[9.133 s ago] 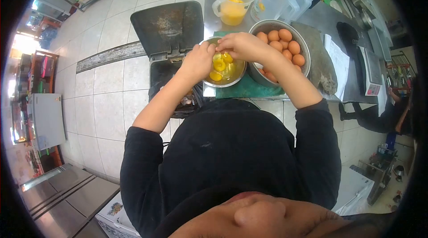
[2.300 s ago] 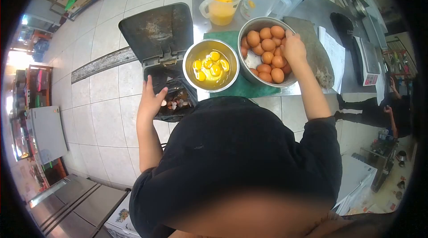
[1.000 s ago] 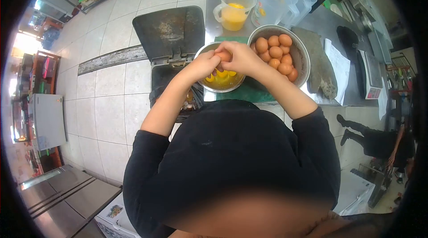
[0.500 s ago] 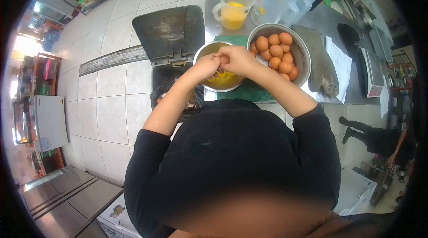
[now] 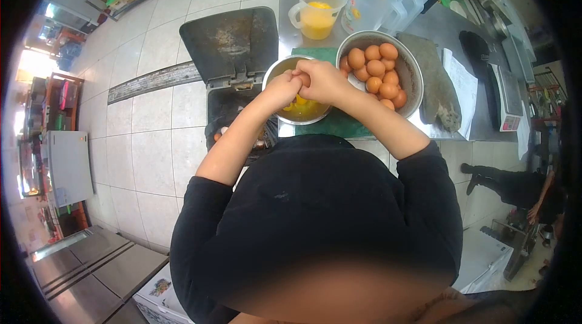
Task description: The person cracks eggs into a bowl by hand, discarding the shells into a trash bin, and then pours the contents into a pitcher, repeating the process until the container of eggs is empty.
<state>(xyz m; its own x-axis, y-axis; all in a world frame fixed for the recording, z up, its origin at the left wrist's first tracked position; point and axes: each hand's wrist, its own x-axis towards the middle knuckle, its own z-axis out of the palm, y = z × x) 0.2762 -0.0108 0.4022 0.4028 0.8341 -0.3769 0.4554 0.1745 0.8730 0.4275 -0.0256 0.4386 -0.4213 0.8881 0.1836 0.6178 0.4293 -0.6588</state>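
Partly hidden between left hand (image 5: 283,91) and right hand (image 5: 325,82), an egg (image 5: 305,80).

Bright glare (image 5: 37,60) far left of your left hand (image 5: 283,91); fisheye-warped edges, black corners; blur well below it.

I count 2 metal bowls (image 5: 414,75) between 12 and 2 o'clock, 3 plastic jugs (image 5: 316,11) around 12 to 1, 1 bin (image 5: 229,42) at 11, 1 scale (image 5: 508,96) near 3.
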